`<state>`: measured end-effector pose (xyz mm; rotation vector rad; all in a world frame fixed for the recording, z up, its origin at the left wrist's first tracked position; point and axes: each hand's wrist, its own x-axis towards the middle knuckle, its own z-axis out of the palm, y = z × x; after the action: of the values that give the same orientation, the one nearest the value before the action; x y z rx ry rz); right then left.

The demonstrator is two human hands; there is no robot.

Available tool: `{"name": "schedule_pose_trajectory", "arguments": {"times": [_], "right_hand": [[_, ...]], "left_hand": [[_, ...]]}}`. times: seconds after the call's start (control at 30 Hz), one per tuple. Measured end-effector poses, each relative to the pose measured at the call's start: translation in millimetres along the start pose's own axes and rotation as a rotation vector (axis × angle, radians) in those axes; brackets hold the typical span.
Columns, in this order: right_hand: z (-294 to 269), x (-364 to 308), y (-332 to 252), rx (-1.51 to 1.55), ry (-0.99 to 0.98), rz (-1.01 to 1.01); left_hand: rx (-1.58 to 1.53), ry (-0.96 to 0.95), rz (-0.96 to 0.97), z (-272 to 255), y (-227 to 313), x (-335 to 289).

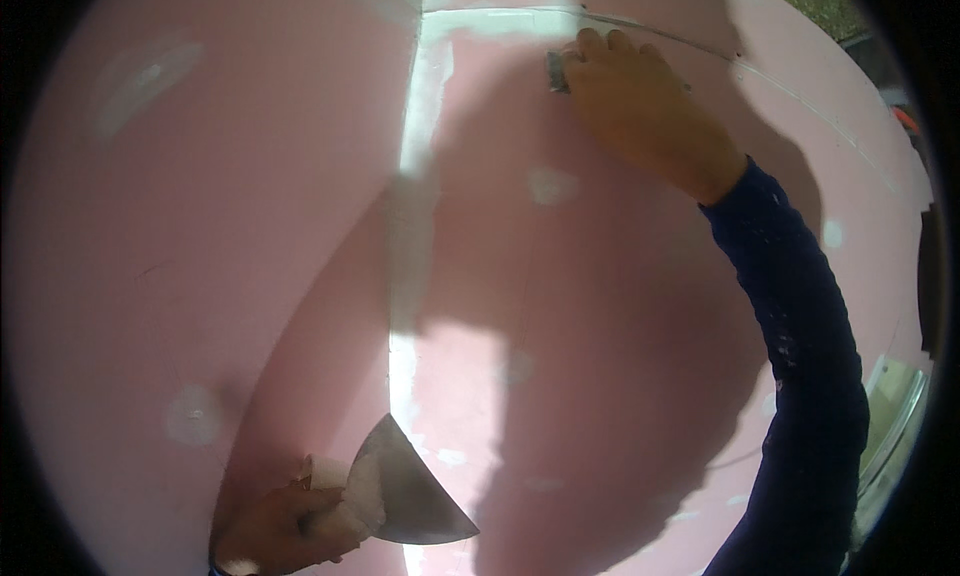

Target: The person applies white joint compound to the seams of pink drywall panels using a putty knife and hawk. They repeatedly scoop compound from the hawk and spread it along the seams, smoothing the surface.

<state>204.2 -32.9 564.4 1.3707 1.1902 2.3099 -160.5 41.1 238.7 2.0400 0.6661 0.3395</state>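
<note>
My left hand [285, 531] is at the lower left, closed round a wide putty knife [415, 491] with a flared metal blade. Pale material covers the blade's end nearest my fingers, and one blade corner lies close to the vertical joint. High up on the right, my right hand [640, 101] grips a small scraper [557, 73], whose short dark blade shows left of the fingers; its handle is hidden. That scraper is just below the horizontal joint of the pink wallboard [620, 266]. Whitish filler [425, 116] runs down the inside corner and along the top joint.
Round filler patches, such as one pale spot [193, 414], dot the left board [200, 246]. An open crack [670, 33] continues rightward from the filled top joint. Shadows of me fall over the boards. Grass [815, 1] shows at the upper right, past the board's edge.
</note>
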Motion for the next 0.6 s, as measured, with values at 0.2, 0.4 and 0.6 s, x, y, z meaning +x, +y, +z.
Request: {"name": "schedule_pose_trajectory", "arguments": {"times": [0.2, 0.4, 0.6], "right_hand": [[10.4, 35.1, -7.0, 0.001, 0.178, 0.107], [13.1, 35.1, -45.6, -0.016, 0.192, -0.058], [3.7, 68.5, -32.1, 0.02, 0.239, 0.016]], "left_hand": [[-0.09, -0.048, 0.07, 1.7, -7.8, 1.3], [0.07, -0.069, -0.05, 1.0, -9.7, 1.9], [0.299, 0.011, 0.1, 4.4, -16.8, 1.3]]}}
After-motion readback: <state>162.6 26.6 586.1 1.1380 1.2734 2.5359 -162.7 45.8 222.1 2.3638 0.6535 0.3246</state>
